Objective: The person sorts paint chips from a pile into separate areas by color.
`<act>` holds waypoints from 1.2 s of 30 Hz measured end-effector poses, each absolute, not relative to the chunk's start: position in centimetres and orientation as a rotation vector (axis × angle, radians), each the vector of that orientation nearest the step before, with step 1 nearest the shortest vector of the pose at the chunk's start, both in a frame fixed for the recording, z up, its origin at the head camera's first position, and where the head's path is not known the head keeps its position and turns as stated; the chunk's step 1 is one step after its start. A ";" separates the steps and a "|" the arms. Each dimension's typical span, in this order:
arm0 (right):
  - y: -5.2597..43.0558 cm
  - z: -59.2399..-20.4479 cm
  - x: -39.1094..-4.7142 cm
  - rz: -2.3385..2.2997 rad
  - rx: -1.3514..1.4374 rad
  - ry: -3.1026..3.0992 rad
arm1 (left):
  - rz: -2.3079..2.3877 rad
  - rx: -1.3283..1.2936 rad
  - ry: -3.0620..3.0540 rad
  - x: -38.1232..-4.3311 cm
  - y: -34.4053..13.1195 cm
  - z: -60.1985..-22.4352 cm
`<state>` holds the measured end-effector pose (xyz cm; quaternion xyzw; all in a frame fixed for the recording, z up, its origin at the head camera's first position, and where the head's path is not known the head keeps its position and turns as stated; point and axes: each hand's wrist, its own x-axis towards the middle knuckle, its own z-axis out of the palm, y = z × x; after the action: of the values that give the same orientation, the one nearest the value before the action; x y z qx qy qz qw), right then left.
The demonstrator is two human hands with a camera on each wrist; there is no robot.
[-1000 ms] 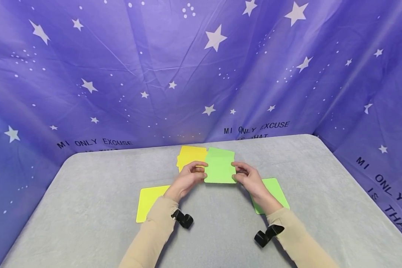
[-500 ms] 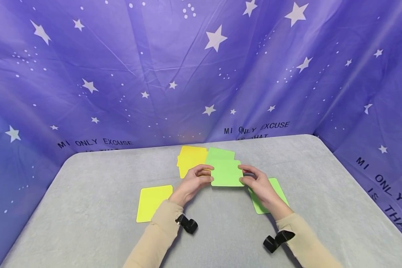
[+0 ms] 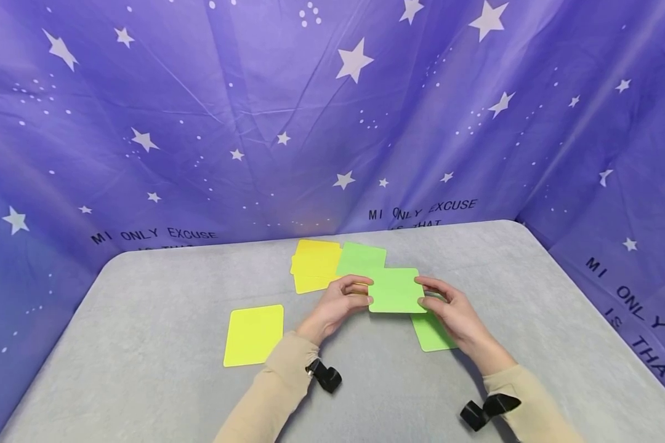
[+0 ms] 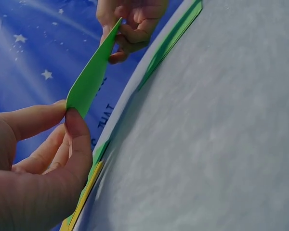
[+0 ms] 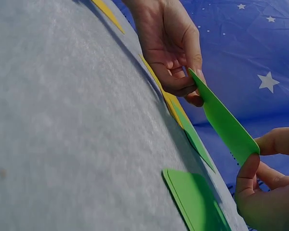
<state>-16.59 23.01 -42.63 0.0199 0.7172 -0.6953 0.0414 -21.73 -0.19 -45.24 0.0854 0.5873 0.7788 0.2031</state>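
A green square card (image 3: 396, 290) is held up off the table between both hands. My left hand (image 3: 338, 306) pinches its left edge between thumb and fingers, and my right hand (image 3: 457, 314) pinches the right edge the same way. Both wrist views show the card (image 4: 91, 77) raised above the cloth and nearly edge-on. Below and behind my right hand lies another green card (image 3: 432, 332), partly hidden; the right wrist view shows this green pile (image 5: 190, 195) with more than one layer.
Overlapping deeper-yellow cards (image 3: 316, 261) lie at the back middle, beside a green card (image 3: 360, 257). A bright yellow card (image 3: 253, 335) rests at front left. The grey cloth-covered table (image 3: 161, 320) ends at a purple star-patterned curtain (image 3: 227, 123).
Both hands have carried the green card rightward and toward the front, away from the green card at the back. It now overlaps the green pile at right in the head view.
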 end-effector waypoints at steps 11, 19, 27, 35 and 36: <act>25.3 -42.7 -14.9 -1.974 0.028 2.348 | 2.096 0.259 1.681 -20.9 2.0 -45.3; 27.1 -43.0 -13.6 -1.911 -0.001 2.405 | 2.089 0.253 1.633 -19.8 3.7 -45.2; 28.3 -42.8 -12.9 -1.656 -0.050 2.618 | 2.084 0.251 1.606 -19.0 4.9 -44.7; 29.1 -43.0 -12.7 -1.549 -0.070 2.687 | 2.077 0.233 1.593 -18.0 5.9 -44.7; 29.2 -43.1 -12.7 -1.538 -0.080 2.697 | 2.068 0.234 1.606 -17.9 6.0 -44.7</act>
<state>-12.69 29.21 -43.05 -0.0257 0.8683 -0.4950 0.0178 -17.87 6.04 -44.72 0.0862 0.5910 0.7609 0.2535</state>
